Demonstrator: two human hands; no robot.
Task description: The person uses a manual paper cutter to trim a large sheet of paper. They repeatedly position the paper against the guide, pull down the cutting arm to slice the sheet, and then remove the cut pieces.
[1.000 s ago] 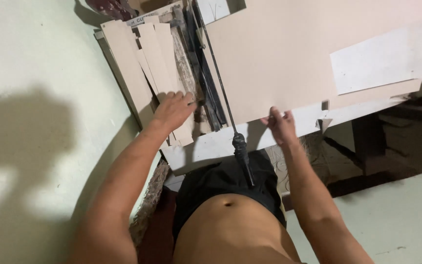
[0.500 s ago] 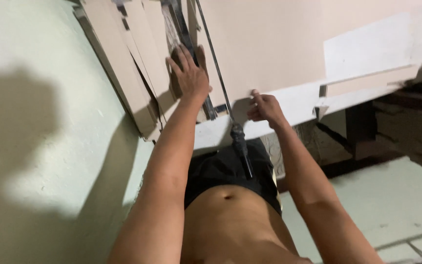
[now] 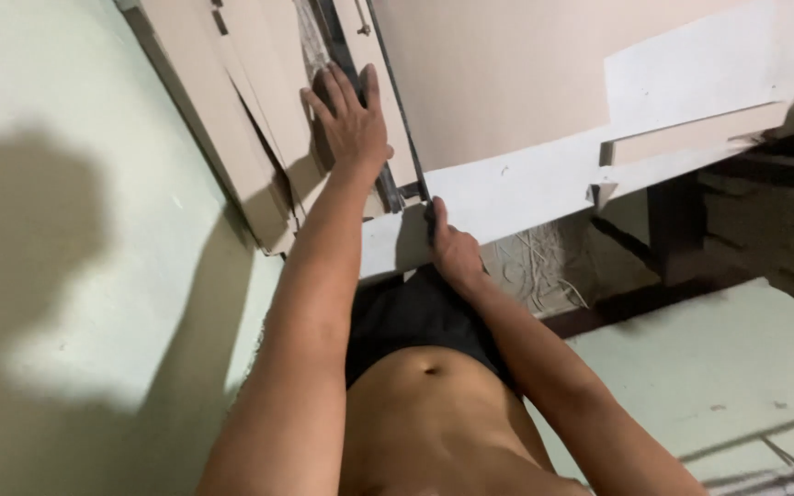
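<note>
The left hand (image 3: 351, 119) lies flat, fingers spread, on a smooth tan strip (image 3: 380, 110). The right hand (image 3: 452, 253) grips the dark handle (image 3: 431, 219) at the white table's (image 3: 526, 188) near edge

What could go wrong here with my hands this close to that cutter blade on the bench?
The left hand lies flat beside the long dark blade arm, so the fingers could be caught if it drops or the hand slides. The right hand grips the bench's front edge right at the blade's lower end, another pinch spot. The loose cardboard strips overhang the bench edge by the wall and might slip off.
</note>
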